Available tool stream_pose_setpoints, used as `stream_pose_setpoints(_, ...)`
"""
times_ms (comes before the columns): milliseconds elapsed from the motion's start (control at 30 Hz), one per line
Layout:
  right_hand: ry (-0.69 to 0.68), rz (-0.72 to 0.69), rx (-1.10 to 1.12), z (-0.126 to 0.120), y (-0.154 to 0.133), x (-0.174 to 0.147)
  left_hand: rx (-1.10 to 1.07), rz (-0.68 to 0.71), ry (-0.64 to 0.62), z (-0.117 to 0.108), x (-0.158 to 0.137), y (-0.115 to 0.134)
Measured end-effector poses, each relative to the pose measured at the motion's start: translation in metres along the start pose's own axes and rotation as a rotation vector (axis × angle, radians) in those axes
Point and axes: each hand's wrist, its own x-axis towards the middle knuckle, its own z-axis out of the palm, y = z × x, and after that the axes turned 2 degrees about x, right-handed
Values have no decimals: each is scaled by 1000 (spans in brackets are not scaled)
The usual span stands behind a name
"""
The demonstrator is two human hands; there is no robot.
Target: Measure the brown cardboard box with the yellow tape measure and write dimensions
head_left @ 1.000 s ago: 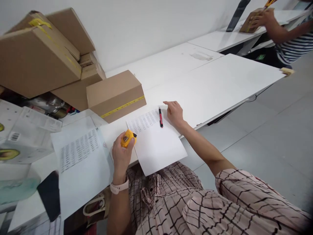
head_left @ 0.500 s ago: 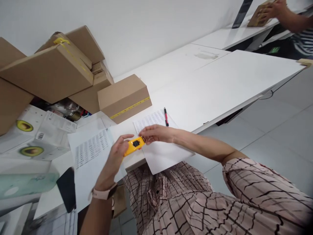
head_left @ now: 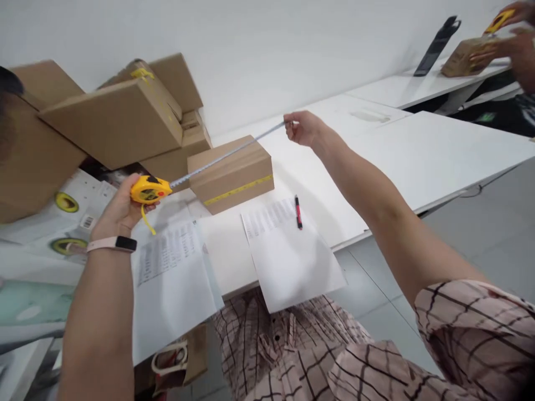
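Observation:
My left hand is closed round a yellow tape measure, with a yellow strap hanging below its case. From the case the pale blade runs out slantwise above the top of a closed cardboard box with a yellow tape line along its side. At the far end, my right hand pinches the blade's tip, beyond the box's right side. Whether the blade touches the box I cannot tell. In front of the box lie a printed sheet with a red and black pen on it.
Open cardboard boxes and white cartons with avocado pictures crowd the left. Another printed sheet lies near my left arm. At the back right, a co-worker's hands are at a small box beside a dark bottle.
My hands have moved apart and up from above the papers. The blade is now drawn out between them over the box. A yellow tool now shows in the co-worker's hand.

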Motion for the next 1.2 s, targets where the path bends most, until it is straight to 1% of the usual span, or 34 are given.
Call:
stream_pose_setpoints(67, 78, -3, -63, 3, 13, 14, -9, -60, -1, -14, 11, -7)
stream_pose_setpoints(100, 91, -6, -117, 7, 21, 20, -25, -87, -8, -19, 16, -10)
stream_pose_setpoints(167, 65, -26, -151, 17, 37, 30, -33, -113, -11, -23, 23, -15)
stream_pose_setpoints(333, 29, -55, -267, 38, 69, 49, -52, -129, -22, -23, 42, -22)
stream_pose_setpoints(433, 7, -34, -354, 41, 84, 50, -53, -134, -25, -19, 54, -20)
stream_pose_setpoints(533, -27, -11, -419, 38, 96, 50, -73, -125, -26, -13, 67, -18)
stream_pose_setpoints(633, -34, -7, -456, 36, 101, 51, -115, -85, -45, -3, 79, -19)
stream_pose_setpoints(733, -11, -8, -481, 36, 101, 51, -150, -73, -60, 10, 85, -21)
stream_pose_setpoints(867, 6, -28, -501, 38, 99, 50, -191, -96, -120, 29, 85, -21)
stream_pose_setpoints(967, 16, -35, -494, 39, 98, 47, -261, -114, -138, 38, 81, -17)
stream_pose_setpoints(1067, 35, -37, -460, 40, 99, 46, -334, -129, -114, 42, 76, -15)
stream_pose_setpoints(1200, 58, -54, -412, 40, 102, 43, -411, -137, -45, 46, 67, -17)
